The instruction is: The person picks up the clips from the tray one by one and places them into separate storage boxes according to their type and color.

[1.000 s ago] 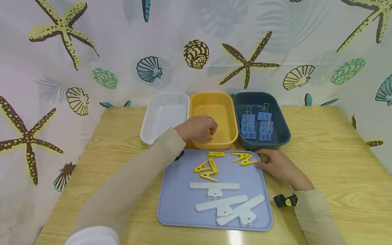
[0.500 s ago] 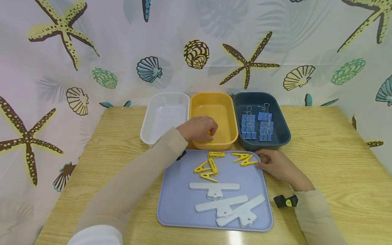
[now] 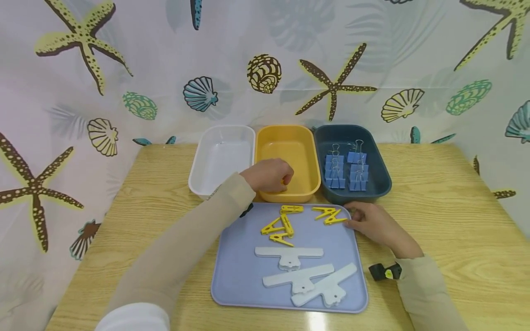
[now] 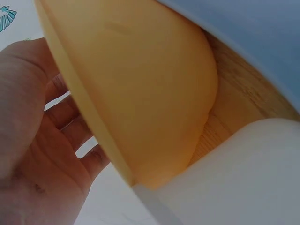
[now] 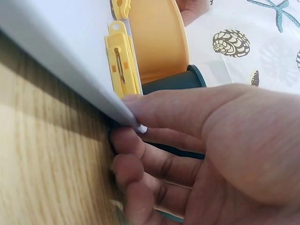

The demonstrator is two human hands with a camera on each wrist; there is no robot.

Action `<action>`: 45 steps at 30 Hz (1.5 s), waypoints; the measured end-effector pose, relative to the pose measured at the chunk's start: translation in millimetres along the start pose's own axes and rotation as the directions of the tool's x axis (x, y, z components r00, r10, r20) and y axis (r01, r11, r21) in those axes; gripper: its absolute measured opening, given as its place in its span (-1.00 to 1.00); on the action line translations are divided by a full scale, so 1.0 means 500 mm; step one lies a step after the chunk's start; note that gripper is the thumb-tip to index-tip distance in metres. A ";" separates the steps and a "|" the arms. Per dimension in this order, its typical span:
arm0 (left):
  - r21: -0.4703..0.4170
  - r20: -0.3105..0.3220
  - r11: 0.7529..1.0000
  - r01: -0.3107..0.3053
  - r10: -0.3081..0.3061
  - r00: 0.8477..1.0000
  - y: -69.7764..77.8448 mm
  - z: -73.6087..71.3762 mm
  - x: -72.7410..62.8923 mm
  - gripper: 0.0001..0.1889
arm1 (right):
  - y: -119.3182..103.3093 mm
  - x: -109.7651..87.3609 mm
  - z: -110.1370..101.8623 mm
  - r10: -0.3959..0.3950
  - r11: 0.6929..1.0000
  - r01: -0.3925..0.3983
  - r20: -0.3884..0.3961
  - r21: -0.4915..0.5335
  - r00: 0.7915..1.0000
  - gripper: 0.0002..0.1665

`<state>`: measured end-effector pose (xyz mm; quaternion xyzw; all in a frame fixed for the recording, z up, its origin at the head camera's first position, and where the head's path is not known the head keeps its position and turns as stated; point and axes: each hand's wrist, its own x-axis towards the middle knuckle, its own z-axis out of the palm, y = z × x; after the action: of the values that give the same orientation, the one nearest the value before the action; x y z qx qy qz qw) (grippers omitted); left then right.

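Observation:
In the head view my left hand (image 3: pixel 269 174) reaches over the near left rim of the yellow bin (image 3: pixel 308 184), fingers bent downward. A small bit of brighter yellow shows at its fingertips, seemingly a clothespin pinched there; the left wrist view hides the fingertips behind the bin's wall (image 4: pixel 136 89). At the far right corner of the lavender tray (image 3: pixel 236 276), my right hand (image 3: pixel 374 225) grips the rim, thumb on top and fingers below. Close to that thumb lies a yellow clothespin (image 5: pixel 123 61). Several more yellow clothespins (image 3: pixel 287 225) lie on the tray.
White bag clips (image 3: pixel 296 278) lie on the tray's near half. A white bin (image 3: pixel 198 172) stands left of the yellow one. To the right, a dark blue bin (image 3: pixel 381 179) holds several blue binder clips (image 3: pixel 358 172). A patterned cloth hangs behind the table (image 3: pixel 447 197).
The left forearm has shifted very slightly right, while its hand stays over the yellow bin. My right hand keeps its place at the tray corner. The whole view has drifted a few pixels.

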<state>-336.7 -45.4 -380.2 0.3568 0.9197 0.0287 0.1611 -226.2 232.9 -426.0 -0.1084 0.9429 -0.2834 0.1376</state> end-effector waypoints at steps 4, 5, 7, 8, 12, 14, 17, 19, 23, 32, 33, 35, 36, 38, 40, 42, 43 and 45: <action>-0.002 0.007 1.000 0.000 0.000 1.000 -0.001 0.001 -0.004 -0.96 | -0.001 0.001 0.001 -0.011 1.000 0.011 0.000 0.003 1.000 -0.57; -0.005 0.008 1.000 0.000 0.000 1.000 -0.002 0.001 -0.004 -0.96 | -0.001 0.001 0.002 -0.012 1.000 0.012 0.001 0.004 1.000 -0.57; -0.011 0.013 1.000 0.003 -0.002 1.000 -0.002 0.002 -0.004 -0.96 | -0.002 0.001 0.002 -0.012 1.000 0.012 0.002 0.006 1.000 -0.57; -0.012 0.014 1.000 0.005 -0.004 1.000 -0.003 0.002 -0.004 -0.96 | -0.002 0.001 0.002 -0.011 1.000 0.011 0.001 0.005 1.000 -0.57; -0.020 0.025 1.000 0.015 -0.014 1.000 -0.004 0.005 -0.002 -0.96 | -0.004 0.000 0.003 -0.009 1.000 0.009 0.000 0.007 1.000 -0.57; -0.021 0.030 1.000 0.021 -0.020 0.999 -0.004 0.006 -0.002 -0.97 | -0.004 0.000 0.003 -0.010 1.000 0.010 0.000 0.006 1.000 -0.57; -0.026 0.040 0.999 0.030 -0.028 0.999 -0.004 0.007 -0.002 -0.96 | -0.005 0.000 0.003 -0.008 1.000 0.008 0.000 0.002 1.000 -0.57; -0.027 0.042 0.999 0.034 -0.033 0.999 -0.003 0.007 -0.003 -0.97 | -0.005 0.000 0.004 -0.005 1.000 0.005 0.002 0.003 1.000 -0.57; -0.031 0.042 0.999 0.033 -0.032 0.999 -0.004 0.006 -0.004 -0.97 | -0.007 0.001 0.004 -0.001 1.000 0.001 0.005 0.004 1.000 -0.57; -0.027 0.041 0.999 0.046 -0.045 0.998 -0.010 0.010 0.000 -0.97 | -0.007 0.001 0.004 -0.007 1.000 0.007 0.002 0.000 1.000 -0.58; -0.024 0.043 0.999 0.049 -0.048 0.998 -0.010 0.010 -0.001 -0.97 | -0.007 0.001 0.004 -0.009 1.000 0.009 0.002 0.000 1.000 -0.58; -0.019 0.046 0.998 0.052 -0.051 0.998 -0.010 0.008 -0.001 -0.97 | -0.006 0.001 0.004 -0.010 1.000 0.010 0.003 0.000 1.000 -0.58; -0.016 0.049 0.998 0.053 -0.052 0.997 -0.010 0.007 -0.001 -0.97 | -0.005 0.001 0.004 -0.011 1.000 0.011 0.003 0.000 1.000 -0.58; -0.013 0.050 0.999 0.051 -0.051 0.997 -0.008 0.004 -0.002 -0.96 | -0.004 0.000 0.004 -0.010 1.000 0.010 0.003 -0.003 1.000 -0.57; -0.016 0.051 0.999 0.050 -0.049 0.997 -0.006 0.001 -0.003 -0.96 | -0.004 0.000 0.003 -0.005 1.000 0.005 0.004 -0.003 1.000 -0.57; -0.018 0.051 0.999 0.046 -0.045 0.998 -0.004 -0.002 -0.005 -0.96 | -0.003 0.000 0.002 0.000 1.000 0.000 0.006 -0.001 1.000 -0.57; -0.020 0.048 0.999 0.044 -0.042 0.998 -0.003 -0.004 -0.006 -0.96 | -0.003 0.000 0.001 0.002 1.000 -0.002 0.007 -0.001 1.000 -0.57; -0.020 0.044 0.999 0.038 -0.037 0.998 -0.002 -0.005 -0.007 -0.96 | -0.002 0.001 0.000 0.001 1.000 -0.001 0.008 0.002 1.000 -0.56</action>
<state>-336.0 -48.4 -376.9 0.3381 0.9223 0.0274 0.1853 -226.5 232.0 -425.6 -0.1090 0.9420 -0.2840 0.1415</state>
